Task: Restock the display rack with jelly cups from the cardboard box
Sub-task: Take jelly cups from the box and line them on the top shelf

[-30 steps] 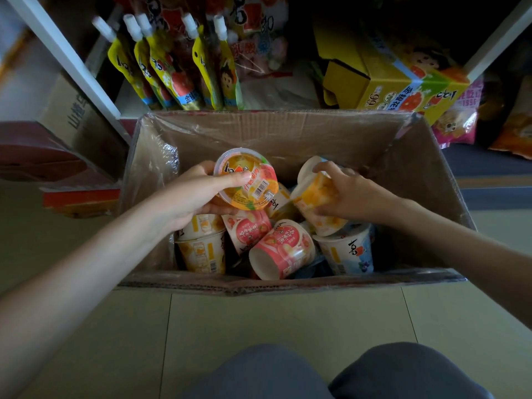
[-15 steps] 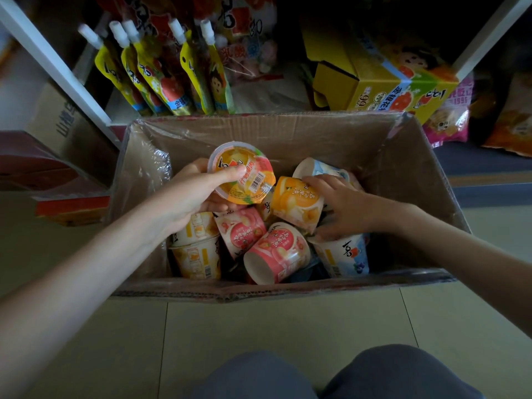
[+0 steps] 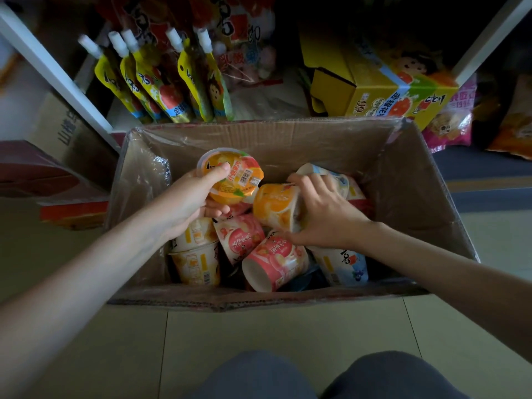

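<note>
An open cardboard box (image 3: 403,180) sits on the floor before the rack and holds several jelly cups. My left hand (image 3: 187,203) grips an orange jelly cup (image 3: 233,177) by its lid rim, lifted above the pile. My right hand (image 3: 325,214) curls round a second orange cup (image 3: 276,205) lying on its side in the middle of the box. Pink cups (image 3: 273,260) and a white and blue cup (image 3: 345,263) lie below the hands.
The display rack's lowest shelf (image 3: 264,102) lies just behind the box, with yellow spouted pouches (image 3: 161,82) at the left and a yellow carton (image 3: 383,90) at the right. White rack posts (image 3: 54,70) stand on both sides. Other cartons (image 3: 57,156) sit left of the box.
My right hand has lowered its orange cup onto the pile and turned it on its side. My left hand keeps hold of its cup, nearly still.
</note>
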Available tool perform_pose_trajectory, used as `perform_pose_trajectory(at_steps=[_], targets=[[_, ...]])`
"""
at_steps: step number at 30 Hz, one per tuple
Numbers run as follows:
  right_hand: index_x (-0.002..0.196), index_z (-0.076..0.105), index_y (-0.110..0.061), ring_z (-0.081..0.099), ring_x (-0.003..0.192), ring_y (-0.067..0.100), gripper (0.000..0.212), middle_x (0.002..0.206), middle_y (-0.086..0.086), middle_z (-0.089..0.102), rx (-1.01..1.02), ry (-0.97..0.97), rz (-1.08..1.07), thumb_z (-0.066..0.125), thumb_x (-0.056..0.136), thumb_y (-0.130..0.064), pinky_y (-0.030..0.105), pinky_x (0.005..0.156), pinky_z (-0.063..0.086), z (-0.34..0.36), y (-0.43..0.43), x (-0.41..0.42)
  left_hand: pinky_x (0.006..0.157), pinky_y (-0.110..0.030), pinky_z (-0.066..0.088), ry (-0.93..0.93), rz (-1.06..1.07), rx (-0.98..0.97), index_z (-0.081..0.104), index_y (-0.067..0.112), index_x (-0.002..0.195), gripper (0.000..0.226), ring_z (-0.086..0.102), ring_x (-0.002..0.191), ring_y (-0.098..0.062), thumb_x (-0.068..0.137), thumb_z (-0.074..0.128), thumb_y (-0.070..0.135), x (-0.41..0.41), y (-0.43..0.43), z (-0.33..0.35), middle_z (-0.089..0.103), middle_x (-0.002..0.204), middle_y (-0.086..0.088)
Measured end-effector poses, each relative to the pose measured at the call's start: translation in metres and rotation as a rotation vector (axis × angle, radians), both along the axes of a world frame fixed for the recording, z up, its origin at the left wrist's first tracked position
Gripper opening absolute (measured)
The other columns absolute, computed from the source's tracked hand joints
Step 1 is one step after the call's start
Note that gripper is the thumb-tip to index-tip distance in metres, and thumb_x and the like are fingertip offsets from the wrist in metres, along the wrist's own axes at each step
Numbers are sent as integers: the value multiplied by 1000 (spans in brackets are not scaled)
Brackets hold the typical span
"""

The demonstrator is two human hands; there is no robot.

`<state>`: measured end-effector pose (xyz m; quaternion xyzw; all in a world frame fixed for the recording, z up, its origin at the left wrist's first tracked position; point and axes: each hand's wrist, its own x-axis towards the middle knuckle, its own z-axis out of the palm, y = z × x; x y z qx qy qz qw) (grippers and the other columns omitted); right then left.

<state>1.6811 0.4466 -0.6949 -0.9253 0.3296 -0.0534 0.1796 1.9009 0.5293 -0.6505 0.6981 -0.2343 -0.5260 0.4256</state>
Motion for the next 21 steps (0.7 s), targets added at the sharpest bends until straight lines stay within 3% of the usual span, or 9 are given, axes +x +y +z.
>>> perform_pose_trajectory(at_steps=[6,11,15,21], targets=[[143,22,-19,33,120,28,100,131,3,36,18,-60,95,72,63,-52,39,101,36,3,5,34,42,-14,46,-142,80,-60,56,18,94,22,59,47,-8,89,61,39,13,-3,17,64,73,-7],[145,20,-19,30,126,30,103,138,3,34,22,-3,-74,75,66,-54,41,105,29,6,-25,8,40,-14,44,-191,127,-92,57,23,91,15,59,48,-9,89,61,38,39,8,25,66,75,-6],[144,23,-24,35,130,29,97,141,4,34,176,-14,-134,75,67,-51,45,106,36,19,-42,-3,46,-16,50,-151,104,-76,59,19,94,21,67,55,-13,89,60,39,44,11,23,70,81,-9],[131,37,-21,48,117,19,80,131,4,45,362,-158,-348,72,68,-57,32,93,42,25,-59,-6,52,-20,56,-129,36,-24,60,14,100,30,71,66,-19,87,63,41,39,6,17,73,87,-12]])
